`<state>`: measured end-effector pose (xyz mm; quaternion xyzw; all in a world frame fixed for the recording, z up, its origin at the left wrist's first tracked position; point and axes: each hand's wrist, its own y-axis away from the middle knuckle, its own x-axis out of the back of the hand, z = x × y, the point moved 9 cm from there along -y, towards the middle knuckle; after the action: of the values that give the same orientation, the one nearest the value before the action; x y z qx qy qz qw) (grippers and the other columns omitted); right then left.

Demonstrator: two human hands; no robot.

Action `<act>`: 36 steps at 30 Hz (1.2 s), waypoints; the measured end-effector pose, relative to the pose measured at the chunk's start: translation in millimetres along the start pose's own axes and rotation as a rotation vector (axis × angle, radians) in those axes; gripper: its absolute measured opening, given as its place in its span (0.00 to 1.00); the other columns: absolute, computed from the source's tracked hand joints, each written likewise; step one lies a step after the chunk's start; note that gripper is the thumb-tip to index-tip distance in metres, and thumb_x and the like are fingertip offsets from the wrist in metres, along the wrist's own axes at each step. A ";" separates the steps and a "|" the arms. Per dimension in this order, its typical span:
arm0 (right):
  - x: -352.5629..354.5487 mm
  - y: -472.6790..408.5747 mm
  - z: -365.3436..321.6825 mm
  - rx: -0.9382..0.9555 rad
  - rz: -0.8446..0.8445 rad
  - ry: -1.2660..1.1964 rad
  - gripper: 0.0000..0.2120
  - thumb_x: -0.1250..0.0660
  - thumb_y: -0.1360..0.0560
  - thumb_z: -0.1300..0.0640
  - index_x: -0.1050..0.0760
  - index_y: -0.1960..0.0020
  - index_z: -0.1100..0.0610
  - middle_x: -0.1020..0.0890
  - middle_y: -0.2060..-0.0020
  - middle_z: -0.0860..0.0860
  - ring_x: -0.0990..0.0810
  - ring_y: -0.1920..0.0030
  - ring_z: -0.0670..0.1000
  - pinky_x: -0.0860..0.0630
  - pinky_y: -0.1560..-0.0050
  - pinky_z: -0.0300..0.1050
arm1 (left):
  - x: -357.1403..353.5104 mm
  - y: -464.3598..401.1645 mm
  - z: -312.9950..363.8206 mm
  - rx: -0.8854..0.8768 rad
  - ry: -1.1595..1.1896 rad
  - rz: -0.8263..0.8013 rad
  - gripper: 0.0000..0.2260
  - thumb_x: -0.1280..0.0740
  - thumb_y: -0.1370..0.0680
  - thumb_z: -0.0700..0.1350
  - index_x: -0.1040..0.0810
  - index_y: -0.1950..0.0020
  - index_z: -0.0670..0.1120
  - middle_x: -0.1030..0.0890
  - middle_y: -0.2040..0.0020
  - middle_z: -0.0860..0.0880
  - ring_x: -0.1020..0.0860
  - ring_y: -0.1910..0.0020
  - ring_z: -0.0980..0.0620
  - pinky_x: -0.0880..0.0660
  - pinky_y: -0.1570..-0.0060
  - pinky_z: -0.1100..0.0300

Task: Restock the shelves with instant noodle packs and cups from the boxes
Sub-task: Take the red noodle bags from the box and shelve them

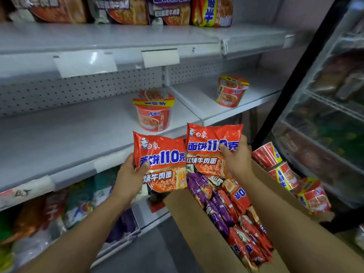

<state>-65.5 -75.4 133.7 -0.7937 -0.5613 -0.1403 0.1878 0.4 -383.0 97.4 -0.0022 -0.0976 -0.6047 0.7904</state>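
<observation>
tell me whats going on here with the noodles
A person is restocking a shop shelf. The left hand and the right hand each hold a red noodle pack, lifted above an open cardboard box of more packs. The middle shelf ahead holds two noodle cups.

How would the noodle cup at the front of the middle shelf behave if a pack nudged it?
The noodle cup would probably slide on the smooth shelf. Its base is narrower than its lid, so a high push might tip it. It looks light.
</observation>
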 end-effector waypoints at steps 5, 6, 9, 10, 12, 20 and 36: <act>-12.7 27.4 -42.5 0.080 -0.095 -0.053 0.21 0.33 0.23 0.54 0.36 0.34 0.56 0.22 0.46 0.50 0.21 0.51 0.48 0.27 0.60 0.36 | 50.0 51.3 23.1 -0.065 0.001 0.144 0.13 0.37 0.20 0.43 0.30 0.35 0.48 0.21 0.46 0.49 0.22 0.57 0.58 0.26 0.65 0.65; -16.1 32.2 -51.9 0.099 -0.111 -0.067 0.21 0.33 0.23 0.54 0.36 0.34 0.56 0.22 0.46 0.50 0.21 0.51 0.47 0.27 0.61 0.34 | 59.5 61.0 26.8 -0.073 0.012 0.167 0.12 0.38 0.20 0.43 0.30 0.36 0.48 0.21 0.47 0.50 0.22 0.57 0.59 0.26 0.64 0.65; -29.8 47.1 -81.8 0.162 -0.167 -0.087 0.21 0.33 0.23 0.54 0.36 0.33 0.56 0.23 0.47 0.48 0.23 0.54 0.45 0.30 0.65 0.30 | 88.3 86.7 35.9 -0.100 0.055 0.224 0.10 0.38 0.20 0.42 0.30 0.39 0.50 0.21 0.48 0.51 0.21 0.55 0.57 0.26 0.61 0.64; -35.2 52.1 -91.7 0.178 -0.186 -0.099 0.21 0.33 0.23 0.55 0.36 0.33 0.56 0.23 0.47 0.48 0.22 0.54 0.44 0.30 0.65 0.30 | 98.2 94.5 39.0 -0.104 0.057 0.245 0.10 0.38 0.20 0.42 0.30 0.39 0.51 0.21 0.48 0.51 0.21 0.54 0.56 0.26 0.61 0.64; -47.5 60.4 -110.9 0.209 -0.222 -0.120 0.21 0.33 0.23 0.55 0.36 0.34 0.55 0.23 0.47 0.48 0.22 0.56 0.43 0.30 0.66 0.29 | 118.3 108.6 44.4 -0.108 0.070 0.290 0.10 0.38 0.19 0.43 0.31 0.39 0.52 0.21 0.49 0.52 0.20 0.54 0.55 0.25 0.61 0.63; -94.8 99.3 -195.4 0.369 -0.337 -0.171 0.16 0.33 0.23 0.57 0.34 0.39 0.56 0.23 0.49 0.48 0.22 0.51 0.48 0.26 0.55 0.40 | 205.7 152.3 62.4 -0.134 0.051 0.497 0.10 0.38 0.19 0.43 0.29 0.39 0.50 0.19 0.49 0.51 0.19 0.54 0.53 0.25 0.61 0.61; -209.3 184.9 -354.6 0.489 -0.477 -0.338 0.14 0.34 0.22 0.56 0.34 0.39 0.56 0.24 0.54 0.46 0.27 0.62 0.37 0.31 0.66 0.33 | 403.4 204.6 105.4 -0.265 0.110 0.706 0.08 0.38 0.20 0.40 0.26 0.42 0.48 0.19 0.52 0.52 0.20 0.55 0.55 0.26 0.59 0.63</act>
<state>35.6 -467.7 332.6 -0.5844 -0.7703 0.0912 0.2385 280.8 -700.7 287.6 -0.1054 0.0310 -0.3016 0.9471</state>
